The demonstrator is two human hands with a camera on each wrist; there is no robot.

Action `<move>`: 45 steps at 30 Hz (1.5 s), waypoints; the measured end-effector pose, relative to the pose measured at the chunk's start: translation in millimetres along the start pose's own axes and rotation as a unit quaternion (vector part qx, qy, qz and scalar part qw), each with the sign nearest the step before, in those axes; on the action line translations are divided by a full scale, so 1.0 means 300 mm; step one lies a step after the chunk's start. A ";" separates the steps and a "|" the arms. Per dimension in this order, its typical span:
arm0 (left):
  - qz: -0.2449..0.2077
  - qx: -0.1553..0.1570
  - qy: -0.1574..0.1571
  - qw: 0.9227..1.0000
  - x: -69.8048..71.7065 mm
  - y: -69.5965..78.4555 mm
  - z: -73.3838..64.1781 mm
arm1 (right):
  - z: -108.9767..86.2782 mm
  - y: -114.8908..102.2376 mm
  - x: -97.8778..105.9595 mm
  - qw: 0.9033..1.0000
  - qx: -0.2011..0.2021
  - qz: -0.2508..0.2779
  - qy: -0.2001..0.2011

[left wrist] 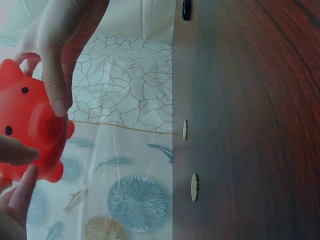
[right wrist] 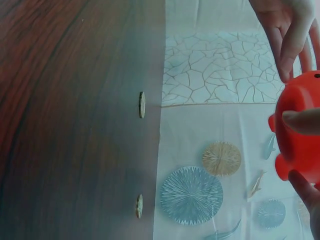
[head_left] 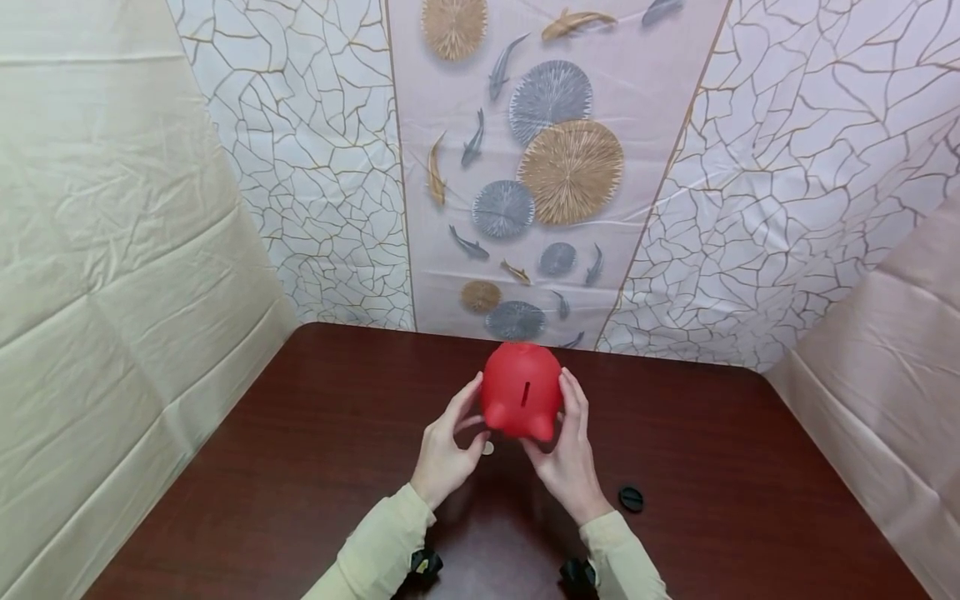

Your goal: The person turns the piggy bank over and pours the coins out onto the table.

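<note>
A red piggy bank [head_left: 521, 387] is held up over the table between my two hands, its coin slot facing me in the head view. On its left side, my left hand [head_left: 442, 458] grips it with fingers and thumb. My right hand [head_left: 572, 467] holds the opposite side, thumb underneath. The left wrist view shows the pig's snout [left wrist: 46, 125] and dark eyes, with the right thumb [left wrist: 56, 95] on the snout. Below the pig, a coin [head_left: 487, 448] lies by the left thumb; both wrist views show two coins, one being this nearer coin [left wrist: 194, 187].
A round black plug [head_left: 631, 498] lies on the dark wooden table [head_left: 337, 433], right of my right wrist. A patterned cloth [head_left: 525, 275] hangs behind the table's back edge, and cream cloth walls [head_left: 112, 292] stand at both sides.
</note>
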State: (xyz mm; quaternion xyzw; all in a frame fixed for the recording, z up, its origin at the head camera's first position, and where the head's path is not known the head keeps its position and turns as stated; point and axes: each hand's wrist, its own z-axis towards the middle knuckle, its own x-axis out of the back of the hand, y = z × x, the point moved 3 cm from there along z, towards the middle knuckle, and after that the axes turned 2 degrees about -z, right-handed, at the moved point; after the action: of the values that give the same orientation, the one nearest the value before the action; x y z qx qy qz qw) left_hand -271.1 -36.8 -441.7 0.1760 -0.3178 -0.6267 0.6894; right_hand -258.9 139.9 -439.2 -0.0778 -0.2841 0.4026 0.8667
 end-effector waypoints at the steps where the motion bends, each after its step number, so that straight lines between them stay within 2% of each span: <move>1: -0.001 -0.002 -0.003 1.000 0.000 0.001 -0.001 | 0.000 -0.001 0.002 1.000 0.001 0.008 0.004; 6: -0.008 -0.020 -0.020 1.000 0.000 0.000 -0.006 | 0.003 -0.002 0.009 0.999 0.022 0.028 0.021; 10: 0.002 -0.046 -0.022 0.999 0.000 -0.001 -0.005 | 0.006 -0.004 0.010 0.998 0.042 0.039 0.031; 13: 0.017 -0.053 -0.014 0.998 0.003 -0.008 -0.002 | 0.007 -0.007 0.006 0.997 0.049 0.054 0.024; 19: 0.018 -0.049 0.004 0.999 0.012 -0.026 -0.002 | 0.005 -0.016 -0.011 0.995 0.061 0.075 0.004; 25: 0.017 -0.042 -0.036 0.998 0.014 -0.032 0.001 | 0.005 -0.018 -0.007 0.994 0.063 0.091 -0.002; 29: 0.031 -0.050 -0.064 0.996 0.019 -0.029 0.004 | 0.002 -0.009 -0.004 0.991 0.060 0.118 -0.028; 32: 0.040 -0.050 -0.075 0.995 0.023 -0.031 0.006 | 0.000 0.000 0.001 0.989 0.043 0.131 -0.053; 36: 0.046 -0.026 -0.087 0.995 0.029 -0.031 0.008 | 0.002 0.004 0.016 0.988 0.035 0.132 -0.074; 41: 0.050 0.020 -0.088 0.995 0.036 -0.032 0.009 | 0.010 0.011 0.030 0.986 0.057 0.134 -0.083; 45: 0.030 0.029 -0.095 0.995 0.033 -0.040 0.011 | 0.011 0.018 0.039 0.986 0.042 0.120 -0.104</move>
State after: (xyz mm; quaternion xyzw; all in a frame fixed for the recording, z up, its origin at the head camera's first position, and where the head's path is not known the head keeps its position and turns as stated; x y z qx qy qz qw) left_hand -282.1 -47.7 -444.8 0.1258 -0.4052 -0.6102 0.6690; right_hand -258.4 151.8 -433.4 -0.0323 -0.3438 0.5211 0.7805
